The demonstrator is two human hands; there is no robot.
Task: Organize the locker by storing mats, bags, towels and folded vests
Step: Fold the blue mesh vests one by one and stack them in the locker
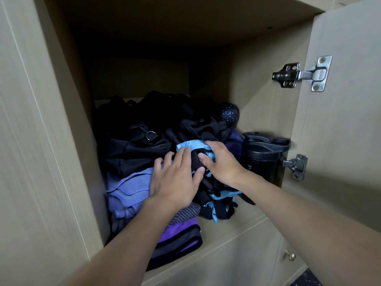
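Two bare forearms come in from the lower edge and meet just left of the black bottle, which stands upright at the right end of the locker shelf. We take that bottle as our mark. Just beside it on its left, the right hand lies on the blue-and-black vest — its fingers bent over a light-blue fold with the thumb against it, so it grips the cloth. Further left of the bottle, the left hand lies flat with fingers straight and spread, pressing on the same vest and partly on a pale purple garment. Under that garment, well left of the bottle and nearer the shelf's front edge, we see a folded stack in purple, black and grey stripes. Left of the bottle and deeper in sits a black bag with a metal ring. Behind the bottle and a little left, a dark blue-speckled round shape shows — we cannot tell what it is. Right of the bottle stands the open door, its upper hinge high above the bottle.
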